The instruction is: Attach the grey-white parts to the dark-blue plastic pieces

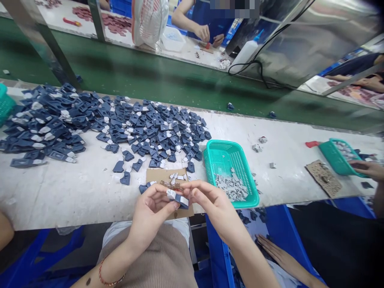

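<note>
Between my two hands, over the table's front edge, is a small dark blue part (182, 201) with pale grey pieces on it. My left hand (153, 210) pinches its left end between thumb and fingers. The fingers of my right hand (211, 202) are bent at its right side; whether they grip the part is hard to tell. Just behind the hands lies a piece of brown cardboard (153, 175) with a few small light grey pieces (178, 177) on it. A green basket (210, 160) holding many grey pieces stands right of the cardboard.
A large heap of dark blue parts (144, 124) covers the table's left and middle. Another green basket (336, 158), a textured board (324, 178) and a person's hand (370, 170) are at the right. Beyond the green belt (180, 86) are a fan (150, 22) and a person's hands.
</note>
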`<action>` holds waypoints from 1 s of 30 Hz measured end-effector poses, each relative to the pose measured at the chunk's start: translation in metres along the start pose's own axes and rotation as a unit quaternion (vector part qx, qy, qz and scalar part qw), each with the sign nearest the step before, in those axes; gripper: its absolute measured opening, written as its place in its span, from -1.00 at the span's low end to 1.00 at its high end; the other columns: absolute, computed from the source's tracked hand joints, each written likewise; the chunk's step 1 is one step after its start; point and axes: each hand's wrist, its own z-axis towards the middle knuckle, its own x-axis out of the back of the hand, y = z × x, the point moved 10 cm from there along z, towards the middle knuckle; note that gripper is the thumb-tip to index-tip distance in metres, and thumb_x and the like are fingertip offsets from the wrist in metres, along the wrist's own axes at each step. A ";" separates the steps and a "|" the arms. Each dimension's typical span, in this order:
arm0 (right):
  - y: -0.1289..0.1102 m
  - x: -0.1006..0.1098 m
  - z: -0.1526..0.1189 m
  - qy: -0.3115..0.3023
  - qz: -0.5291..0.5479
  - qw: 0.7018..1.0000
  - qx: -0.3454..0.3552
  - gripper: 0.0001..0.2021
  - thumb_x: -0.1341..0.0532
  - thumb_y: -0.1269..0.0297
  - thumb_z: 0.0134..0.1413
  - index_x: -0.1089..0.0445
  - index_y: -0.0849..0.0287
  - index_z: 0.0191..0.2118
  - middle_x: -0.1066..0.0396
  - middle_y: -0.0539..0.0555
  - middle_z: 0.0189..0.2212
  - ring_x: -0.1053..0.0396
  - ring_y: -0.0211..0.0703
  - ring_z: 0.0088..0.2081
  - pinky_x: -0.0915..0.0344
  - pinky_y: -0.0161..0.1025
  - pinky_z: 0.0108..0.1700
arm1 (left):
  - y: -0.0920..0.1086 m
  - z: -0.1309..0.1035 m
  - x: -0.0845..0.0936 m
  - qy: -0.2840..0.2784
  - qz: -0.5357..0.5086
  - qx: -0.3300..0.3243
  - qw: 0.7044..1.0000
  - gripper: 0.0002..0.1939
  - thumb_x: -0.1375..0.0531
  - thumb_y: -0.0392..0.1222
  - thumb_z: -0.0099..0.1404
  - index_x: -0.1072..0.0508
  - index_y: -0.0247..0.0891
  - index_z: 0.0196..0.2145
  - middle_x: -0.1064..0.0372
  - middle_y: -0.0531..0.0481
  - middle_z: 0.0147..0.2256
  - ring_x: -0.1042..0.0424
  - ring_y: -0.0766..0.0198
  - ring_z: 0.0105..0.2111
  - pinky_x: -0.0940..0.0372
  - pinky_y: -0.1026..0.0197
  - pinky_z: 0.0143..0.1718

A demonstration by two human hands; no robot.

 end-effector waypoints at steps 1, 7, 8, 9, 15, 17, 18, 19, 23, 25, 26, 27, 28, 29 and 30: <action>0.002 -0.002 0.000 0.007 0.003 1.000 0.000 -0.64 -0.14 -0.04 0.19 -0.47 0.12 -0.15 -0.50 0.08 -0.30 -0.44 -0.20 -0.35 -0.40 -0.25 -0.27 | 0.001 0.000 -0.001 0.002 0.004 -0.003 1.000 -0.80 -0.37 -0.23 0.05 -0.39 -0.19 -0.41 -0.54 -0.01 -0.36 -0.53 0.19 -0.31 -0.42 0.20 -0.23; 0.016 -0.037 0.001 -0.028 0.109 0.993 -0.030 -0.61 -0.10 -0.09 0.20 -0.42 0.08 -0.08 -0.35 -0.03 -0.43 -0.18 -0.38 -0.62 -0.22 -0.39 -0.58 | 0.003 0.001 -0.010 -0.025 -0.036 -0.007 0.999 -0.79 -0.34 -0.19 0.11 -0.34 -0.17 -0.40 -0.45 0.11 -0.53 -0.46 0.24 -0.61 -0.42 0.17 -0.51; 0.016 -0.037 0.001 -0.020 0.121 0.992 -0.027 -0.62 -0.12 -0.08 0.19 -0.44 0.08 -0.09 -0.35 -0.03 -0.44 -0.18 -0.38 -0.61 -0.20 -0.40 -0.58 | 0.003 0.001 -0.008 -0.015 -0.030 -0.011 0.999 -0.79 -0.34 -0.20 0.11 -0.33 -0.18 -0.40 -0.45 0.10 -0.52 -0.48 0.24 -0.59 -0.43 0.18 -0.50; 0.016 -0.037 0.002 -0.010 0.130 0.991 -0.023 -0.63 -0.13 -0.07 0.18 -0.46 0.09 -0.11 -0.37 -0.01 -0.42 -0.22 -0.36 -0.58 -0.23 -0.41 -0.56 | 0.004 0.001 -0.005 -0.003 -0.018 -0.014 1.000 -0.78 -0.34 -0.22 0.10 -0.33 -0.19 -0.41 -0.46 0.10 -0.51 -0.50 0.24 -0.55 -0.44 0.20 -0.47; 0.013 -0.029 0.000 0.024 0.096 0.995 0.005 -0.71 -0.11 0.06 0.25 -0.48 0.06 -0.09 -0.46 0.07 -0.12 -0.40 -0.13 -0.10 -0.36 -0.26 -0.09 | 0.021 0.000 -0.011 -0.056 0.117 -0.076 0.989 -0.82 -0.29 -0.33 0.15 -0.46 -0.19 -0.26 -0.46 0.04 -0.23 -0.54 0.31 -0.40 -0.46 0.28 -0.31; 0.009 -0.026 -0.003 0.025 0.058 0.998 0.024 -0.68 -0.06 0.07 0.29 -0.46 0.06 -0.04 -0.47 0.08 -0.11 -0.41 -0.14 -0.12 -0.35 -0.24 -0.06 | 0.032 0.000 -0.017 -0.078 0.186 -0.119 0.972 -0.78 -0.28 -0.36 0.16 -0.49 -0.15 -0.23 -0.46 0.04 -0.22 -0.53 0.30 -0.32 -0.44 0.31 -0.28; 0.008 -0.025 -0.004 0.017 0.037 0.999 0.027 -0.65 -0.02 0.06 0.31 -0.45 0.07 -0.01 -0.48 0.08 -0.14 -0.43 -0.16 -0.19 -0.37 -0.24 -0.10 | 0.038 -0.001 -0.019 -0.086 0.224 -0.145 0.960 -0.77 -0.27 -0.38 0.16 -0.50 -0.13 -0.23 -0.47 0.04 -0.23 -0.52 0.29 -0.28 -0.42 0.32 -0.27; 0.008 -0.021 -0.005 0.006 0.013 1.000 0.027 -0.61 0.03 0.05 0.33 -0.44 0.09 0.00 -0.50 0.08 -0.22 -0.44 -0.18 -0.28 -0.38 -0.24 -0.19 | 0.045 -0.001 -0.022 -0.093 0.259 -0.172 0.946 -0.77 -0.26 -0.39 0.17 -0.51 -0.12 -0.23 -0.47 0.04 -0.26 -0.50 0.28 -0.25 -0.40 0.34 -0.28; 0.000 0.049 -0.002 0.102 -0.210 0.971 0.049 -0.62 0.01 0.10 0.31 -0.47 0.17 -0.07 -0.52 0.08 -0.40 -0.45 -0.13 -0.36 -0.37 -0.24 -0.31 | 0.058 0.001 -0.029 -0.126 0.322 -0.228 0.910 -0.78 -0.22 -0.37 0.23 -0.55 -0.11 -0.22 -0.43 0.01 -0.33 -0.44 0.31 -0.31 -0.37 0.37 -0.38; -0.006 0.107 0.000 0.220 -0.396 0.891 0.036 -0.69 -0.04 0.19 0.27 -0.46 0.18 -0.06 -0.54 0.14 -0.20 -0.48 -0.08 -0.26 -0.36 -0.21 -0.25 | 0.058 0.007 -0.022 -0.122 0.314 -0.214 0.917 -0.81 -0.21 -0.32 0.26 -0.57 -0.10 -0.22 -0.40 0.00 -0.34 -0.42 0.32 -0.35 -0.38 0.38 -0.44; -0.004 0.129 0.003 0.241 -0.489 0.838 0.007 -0.69 -0.02 0.25 0.28 -0.45 0.19 -0.05 -0.54 0.16 -0.16 -0.49 -0.08 -0.24 -0.36 -0.21 -0.24 | 0.057 0.011 -0.017 -0.116 0.308 -0.202 0.923 -0.83 -0.22 -0.29 0.26 -0.58 -0.10 -0.22 -0.39 -0.01 -0.33 -0.42 0.31 -0.35 -0.38 0.38 -0.47; 0.000 0.148 0.008 0.251 -0.520 0.817 -0.010 -0.70 -0.04 0.31 0.24 -0.46 0.26 -0.07 -0.54 0.23 -0.18 -0.49 -0.01 -0.24 -0.35 -0.17 -0.24 | 0.056 0.016 -0.012 -0.108 0.300 -0.190 0.929 -0.84 -0.23 -0.26 0.25 -0.58 -0.10 -0.23 -0.38 -0.02 -0.32 -0.42 0.29 -0.34 -0.40 0.37 -0.49; 0.004 0.162 0.013 0.254 -0.542 0.801 -0.021 -0.70 -0.04 0.37 0.21 -0.47 0.32 -0.09 -0.54 0.30 -0.19 -0.49 0.05 -0.23 -0.33 -0.14 -0.24 | 0.055 0.019 -0.007 -0.100 0.292 -0.178 0.934 -0.86 -0.24 -0.24 0.24 -0.58 -0.10 -0.24 -0.37 -0.03 -0.31 -0.41 0.27 -0.32 -0.42 0.36 -0.49; 0.008 0.172 0.019 0.253 -0.563 0.786 -0.028 -0.69 -0.03 0.40 0.20 -0.47 0.36 -0.10 -0.53 0.36 -0.18 -0.49 0.08 -0.22 -0.32 -0.12 -0.24 | 0.054 0.023 -0.003 -0.094 0.284 -0.168 0.939 -0.88 -0.25 -0.22 0.23 -0.58 -0.11 -0.26 -0.37 -0.04 -0.30 -0.42 0.25 -0.29 -0.44 0.34 -0.47; 0.012 0.178 0.024 0.248 -0.575 0.779 -0.031 -0.69 -0.02 0.43 0.18 -0.48 0.39 -0.12 -0.53 0.40 -0.20 -0.49 0.11 -0.22 -0.30 -0.11 -0.25 | 0.054 0.027 0.001 -0.087 0.277 -0.160 0.943 -0.89 -0.26 -0.20 0.22 -0.58 -0.11 -0.27 -0.37 -0.04 -0.29 -0.42 0.23 -0.28 -0.46 0.31 -0.45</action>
